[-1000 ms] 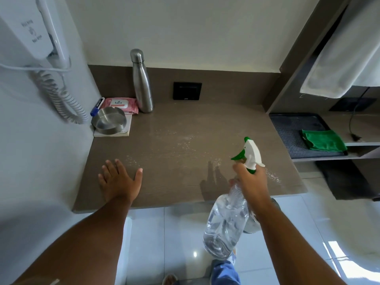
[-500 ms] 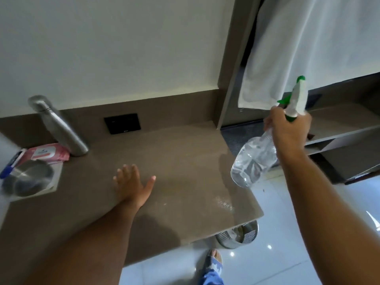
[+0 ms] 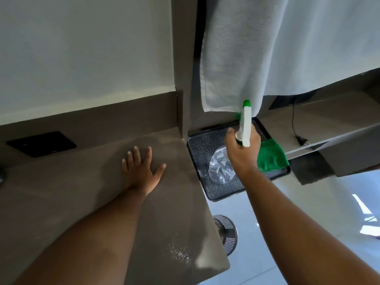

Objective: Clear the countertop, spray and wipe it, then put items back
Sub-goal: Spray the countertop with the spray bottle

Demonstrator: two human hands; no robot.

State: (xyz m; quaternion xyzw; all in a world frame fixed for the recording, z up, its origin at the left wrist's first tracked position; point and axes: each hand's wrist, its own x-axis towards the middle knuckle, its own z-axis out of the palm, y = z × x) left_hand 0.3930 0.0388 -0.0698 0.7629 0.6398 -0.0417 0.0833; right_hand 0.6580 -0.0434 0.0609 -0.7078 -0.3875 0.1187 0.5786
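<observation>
The brown countertop [image 3: 82, 192] fills the lower left, with spray droplets near its front right corner. My left hand [image 3: 141, 168] lies flat on it, fingers straight and spread. My right hand [image 3: 241, 150] grips the neck of a clear spray bottle [image 3: 221, 168] with a white and green trigger head. The bottle hangs over a black textured tray [image 3: 203, 145] just right of the countertop. A green cloth [image 3: 271, 156] lies folded on the tray's right side, partly behind my right hand.
A white towel [image 3: 277, 48] hangs down over the tray. A black wall socket plate [image 3: 41, 143] sits at the back left. A shelf [image 3: 329, 122] with a black cable runs to the right. A metal bin [image 3: 226, 233] stands on the tiled floor below the counter edge.
The view has swung right, so the steel bottle, wipes and bowl are out of sight. My right hand carried the spray bottle right and down over the black tray. My left hand stays flat on the countertop.
</observation>
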